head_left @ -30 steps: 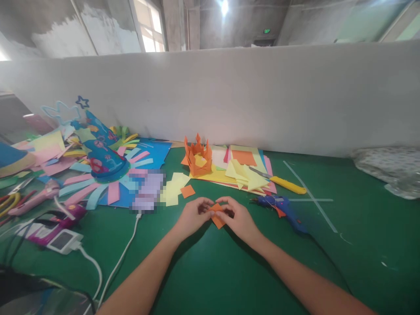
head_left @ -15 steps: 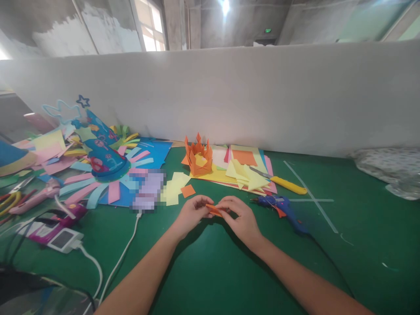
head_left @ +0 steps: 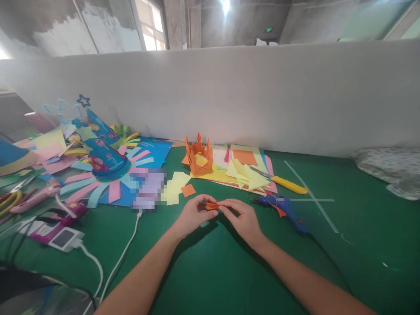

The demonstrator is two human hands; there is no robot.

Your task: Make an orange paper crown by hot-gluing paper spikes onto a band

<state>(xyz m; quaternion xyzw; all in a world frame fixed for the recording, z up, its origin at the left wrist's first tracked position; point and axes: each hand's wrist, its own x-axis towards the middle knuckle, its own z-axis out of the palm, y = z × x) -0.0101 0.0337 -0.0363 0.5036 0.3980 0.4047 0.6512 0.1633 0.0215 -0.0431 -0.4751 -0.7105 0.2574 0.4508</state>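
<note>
Both hands pinch a small folded orange paper piece (head_left: pixel 211 206) just above the green table (head_left: pixel 210 271). My left hand (head_left: pixel 194 215) is closed on its left end, thumb below and fingers above. My right hand (head_left: pixel 242 218) grips the right end between thumb and fingertips. Beyond the hands stands an orange paper crown (head_left: pixel 200 159) with pointed tips. A loose orange paper square (head_left: pixel 188 190) lies just past my left hand, beside pale yellow sheets (head_left: pixel 173 192). To the right of my right hand rests a blue glue gun (head_left: pixel 288 212) with a bit of orange paper against it.
A yellow utility knife (head_left: pixel 289 184) lies by stacked coloured paper (head_left: pixel 244 156). On the left are a blue cone hat (head_left: pixel 108 159) with paper strips, a pink glue gun (head_left: pixel 37 197), scissors (head_left: pixel 13 199), a power strip (head_left: pixel 59 236) and cables. A white partition (head_left: pixel 262 96) stands behind.
The orange piece has turned from slanting to nearly level, showing more of its face. My right fingers have shifted to its right end. Everything else stays put.
</note>
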